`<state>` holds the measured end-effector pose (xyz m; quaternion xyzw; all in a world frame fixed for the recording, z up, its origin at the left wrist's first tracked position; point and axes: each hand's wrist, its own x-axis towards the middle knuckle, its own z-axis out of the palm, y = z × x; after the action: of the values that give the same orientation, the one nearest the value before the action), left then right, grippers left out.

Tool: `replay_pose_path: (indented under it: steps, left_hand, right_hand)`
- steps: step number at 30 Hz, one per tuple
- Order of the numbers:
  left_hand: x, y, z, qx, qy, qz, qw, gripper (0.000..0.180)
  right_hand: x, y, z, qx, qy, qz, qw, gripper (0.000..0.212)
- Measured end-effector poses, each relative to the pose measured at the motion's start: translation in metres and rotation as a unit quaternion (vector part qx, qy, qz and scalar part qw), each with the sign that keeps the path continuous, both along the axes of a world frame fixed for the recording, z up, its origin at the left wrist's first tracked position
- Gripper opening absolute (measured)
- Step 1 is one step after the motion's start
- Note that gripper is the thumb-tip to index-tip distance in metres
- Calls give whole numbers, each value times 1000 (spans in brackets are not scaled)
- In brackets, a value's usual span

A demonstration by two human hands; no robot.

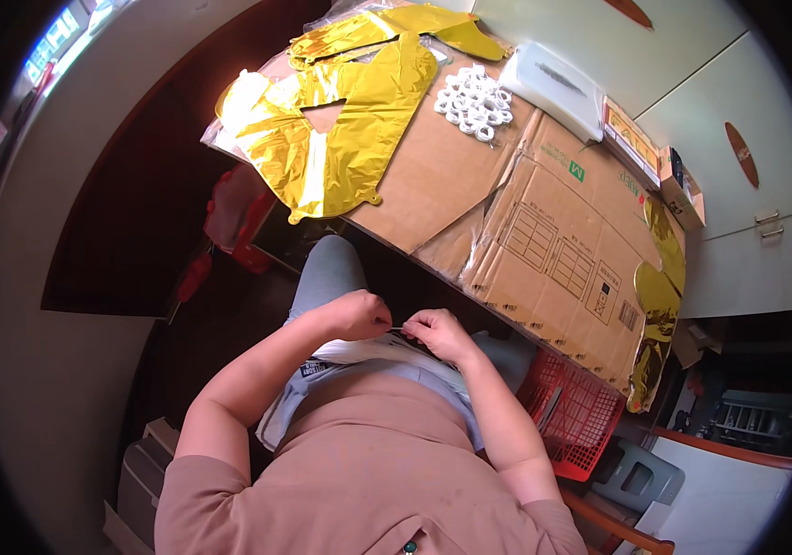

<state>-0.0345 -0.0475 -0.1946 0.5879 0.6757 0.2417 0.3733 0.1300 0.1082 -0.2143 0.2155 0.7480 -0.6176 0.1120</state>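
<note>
A table (451, 199) is occupying the upper part of the view, with flattened brown cardboard (571, 250) covering its top. A large gold foil sheet (354, 139) is spreading over the near left corner — its lower lobes reaching the near edge — and a second gold foil piece (456, 28) is lying behind it, toward the far left corner. A third gold foil strip (659, 301) is running along the right edge. A red basket (581, 425) is standing below the near right corner. Along the far edge, a translucent plastic box (553, 88) is sitting beside a shallow carton (632, 143). A cluster of small white rings (474, 102) is resting just in front of the box. Below the near edge, a pale bundle (373, 350) is lying across the lap. Above it, the left hand (363, 315) is curling closed and the right hand (435, 333) is pinching narrowly — both are holding a thin pale strand (397, 328), which is spanning the small gap between them.
</note>
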Motion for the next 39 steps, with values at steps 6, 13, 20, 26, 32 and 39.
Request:
replay_pose_path:
  steps: [6,13,20,26,32,39]
  left_hand:
    - [-2,1,4,5,-11,-18,1000,18]
    - [0,8,7,32,122,-89,988,14]
    - [-6,16,12,92,201,-122,968,14]
    - [-10,13,8,96,133,-90,982,11]
    - [-6,14,40,-94,-58,40,993,15]
    - [5,13,42,40,80,8,996,18]
  right_hand:
    - [0,-2,1,2,9,5,1000,21]
    - [-2,0,6,31,11,37,999,21]
    - [-2,-1,13,46,-4,33,998,21]
    - [-3,-3,13,28,20,3,999,19]
    - [-4,-5,9,118,105,26,987,14]
    - [0,-17,27,116,161,-74,977,8]
